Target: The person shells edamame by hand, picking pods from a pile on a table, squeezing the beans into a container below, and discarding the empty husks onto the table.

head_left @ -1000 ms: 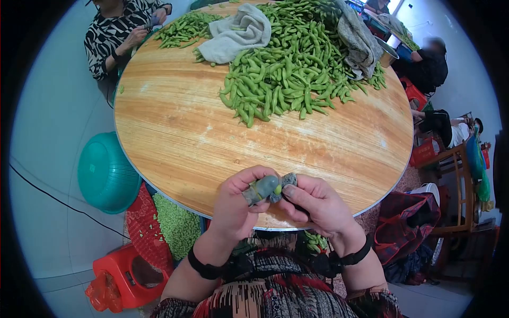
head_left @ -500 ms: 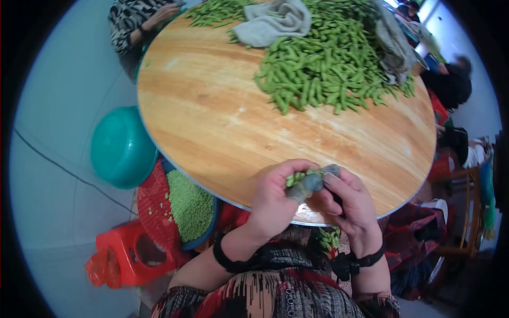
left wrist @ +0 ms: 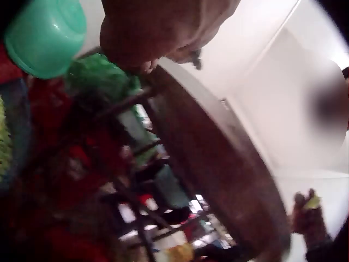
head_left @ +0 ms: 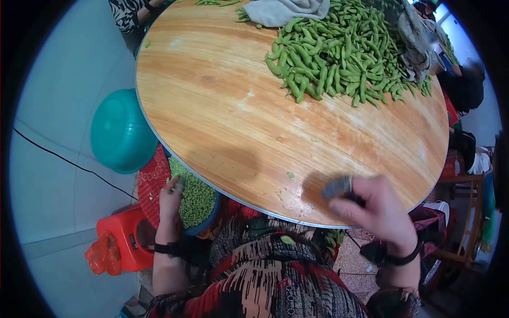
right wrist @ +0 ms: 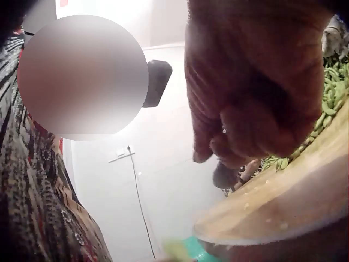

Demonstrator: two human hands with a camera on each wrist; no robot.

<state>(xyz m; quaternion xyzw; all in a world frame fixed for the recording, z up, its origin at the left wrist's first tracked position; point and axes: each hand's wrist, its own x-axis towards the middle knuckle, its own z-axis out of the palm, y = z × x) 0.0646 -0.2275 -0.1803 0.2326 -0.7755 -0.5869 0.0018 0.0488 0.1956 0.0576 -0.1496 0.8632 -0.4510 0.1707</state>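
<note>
My left hand (head_left: 170, 200) is lowered beyond the table edge, over the shelled green beans (head_left: 197, 204) in a blue basin (head_left: 213, 214). Dark grey-green covers wrap some of its fingertips; its fingers hang loosely bent in the left wrist view. Above the front of the wooden table (head_left: 222, 116) is my right hand (head_left: 374, 204), thumb apart from the bent index finger, with a grey finger cover (head_left: 338, 187) on it. Nothing shows between them. A single green pod (head_left: 288, 240) appears in front of my patterned top, blurred in the right wrist view.
A large heap of bean pods (head_left: 339, 58) covers the table's far side, with grey cloths (head_left: 286, 11) on it. Left of the table are a teal basin (head_left: 121, 130), red cloth (head_left: 154, 183) and red stool (head_left: 124, 236). Other people sit around the room.
Both hands were together, working a bean pod; now they are apart. The left has gone down left to the bean basin, the right has moved right, and the pod is out of the hands.
</note>
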